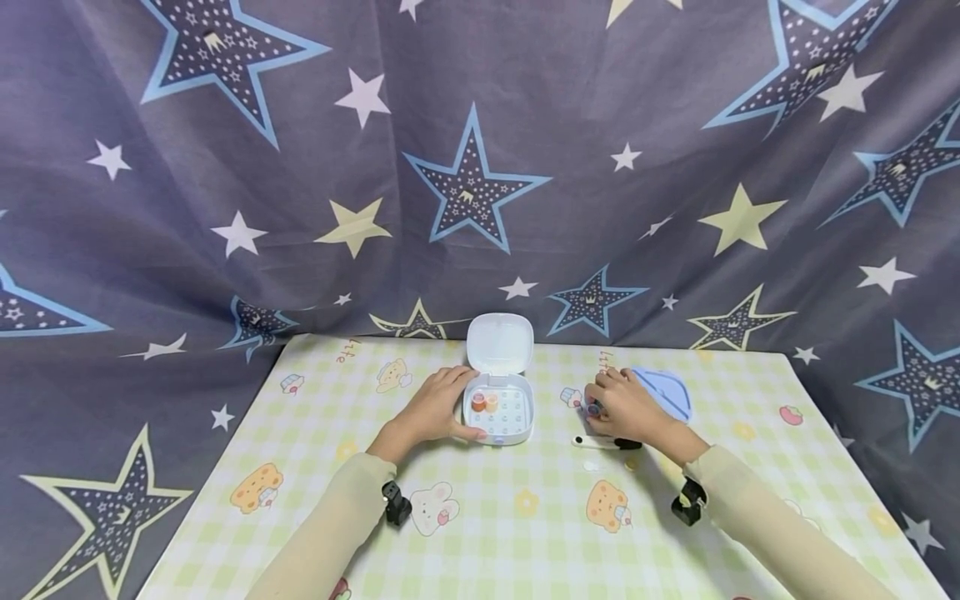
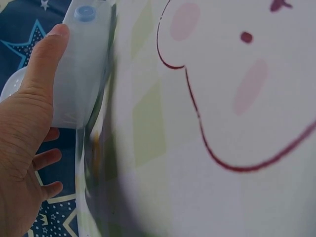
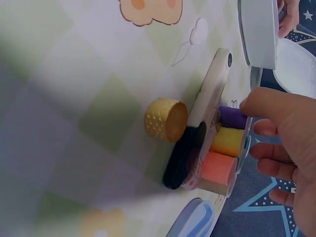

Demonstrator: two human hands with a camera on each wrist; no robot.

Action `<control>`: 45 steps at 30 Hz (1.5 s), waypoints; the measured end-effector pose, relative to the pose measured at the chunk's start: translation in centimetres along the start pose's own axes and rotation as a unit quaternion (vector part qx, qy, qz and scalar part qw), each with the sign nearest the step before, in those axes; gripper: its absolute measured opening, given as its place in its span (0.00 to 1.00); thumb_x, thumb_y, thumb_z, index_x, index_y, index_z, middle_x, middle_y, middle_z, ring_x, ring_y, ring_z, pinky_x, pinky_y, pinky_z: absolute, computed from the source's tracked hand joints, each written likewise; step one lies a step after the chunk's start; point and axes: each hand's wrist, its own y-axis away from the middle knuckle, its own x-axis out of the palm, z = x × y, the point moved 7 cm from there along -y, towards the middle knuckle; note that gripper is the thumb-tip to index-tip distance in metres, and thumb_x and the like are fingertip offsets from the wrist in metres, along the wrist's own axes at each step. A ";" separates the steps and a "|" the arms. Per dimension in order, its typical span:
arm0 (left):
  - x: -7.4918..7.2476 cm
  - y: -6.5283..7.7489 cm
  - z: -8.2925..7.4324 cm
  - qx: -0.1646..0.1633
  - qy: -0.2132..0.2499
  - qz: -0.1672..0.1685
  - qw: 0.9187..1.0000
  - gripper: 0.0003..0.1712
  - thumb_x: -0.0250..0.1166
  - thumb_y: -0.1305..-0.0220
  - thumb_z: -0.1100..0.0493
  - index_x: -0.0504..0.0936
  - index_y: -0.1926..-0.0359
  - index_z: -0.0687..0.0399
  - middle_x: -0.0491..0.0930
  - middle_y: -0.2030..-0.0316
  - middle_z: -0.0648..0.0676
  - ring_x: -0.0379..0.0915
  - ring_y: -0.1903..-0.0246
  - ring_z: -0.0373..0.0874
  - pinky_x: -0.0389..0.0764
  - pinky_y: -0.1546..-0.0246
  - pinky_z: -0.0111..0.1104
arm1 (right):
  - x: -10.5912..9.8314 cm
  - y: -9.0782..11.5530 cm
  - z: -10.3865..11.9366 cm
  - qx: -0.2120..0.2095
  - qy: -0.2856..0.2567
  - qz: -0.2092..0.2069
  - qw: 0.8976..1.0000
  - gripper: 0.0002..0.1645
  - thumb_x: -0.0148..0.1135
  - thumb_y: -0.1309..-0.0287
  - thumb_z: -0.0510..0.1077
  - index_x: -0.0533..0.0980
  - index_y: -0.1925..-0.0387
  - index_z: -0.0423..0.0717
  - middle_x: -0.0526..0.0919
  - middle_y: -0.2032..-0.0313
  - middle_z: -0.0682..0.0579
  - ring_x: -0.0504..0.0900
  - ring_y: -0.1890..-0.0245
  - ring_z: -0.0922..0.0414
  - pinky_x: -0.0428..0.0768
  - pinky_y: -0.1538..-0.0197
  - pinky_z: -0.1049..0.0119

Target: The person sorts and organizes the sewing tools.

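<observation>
A white hinged box (image 1: 498,433) stands with its lid (image 1: 500,342) raised. An orange spool (image 1: 478,402) and a paler spool (image 1: 492,403) stand on its pegs. My left hand (image 1: 438,404) grips the box's left side, thumb across the front (image 2: 74,84). My right hand (image 1: 626,406) is bent over a group of upright thread spools. In the right wrist view its thumb is at the top of a purple spool (image 3: 232,117), beside a yellow spool (image 3: 227,141) and a coral spool (image 3: 217,168). Whether a spool is pinched is hidden.
In front of the spools lie a slim white tool (image 3: 211,84) with a black end, a gold thimble (image 3: 159,118) and a needle threader (image 3: 199,32). A blue oval item (image 1: 667,392) lies behind my right hand. The starry curtain (image 1: 480,275) hangs behind the table.
</observation>
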 end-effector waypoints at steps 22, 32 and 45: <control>0.0 0.0 -0.1 -0.001 0.002 0.006 1.000 0.69 0.78 0.62 0.25 0.64 0.25 0.56 0.69 0.30 0.58 0.65 0.31 0.57 0.62 0.25 0.50 | 0.0 0.0 0.4 0.005 -0.025 0.019 1.000 0.11 0.75 0.51 0.47 0.78 0.71 0.52 0.72 0.72 0.58 0.68 0.67 0.57 0.70 0.57 0.53; -0.1 0.0 -0.3 0.003 -0.010 0.006 1.000 0.69 0.77 0.62 0.25 0.64 0.25 0.57 0.69 0.30 0.58 0.63 0.30 0.57 0.60 0.24 0.51 | -0.1 -0.1 0.3 0.000 -0.028 0.008 1.000 0.09 0.73 0.50 0.47 0.80 0.70 0.52 0.73 0.71 0.58 0.69 0.66 0.56 0.72 0.55 0.51; -0.4 0.0 -0.4 0.002 -0.015 0.010 1.000 0.68 0.77 0.61 0.25 0.65 0.25 0.57 0.69 0.30 0.59 0.63 0.30 0.58 0.60 0.24 0.51 | -2.1 -3.4 2.7 -0.027 -0.037 -0.044 0.998 0.11 0.72 0.48 0.50 0.79 0.70 0.49 0.76 0.69 0.56 0.73 0.65 0.54 0.72 0.55 0.54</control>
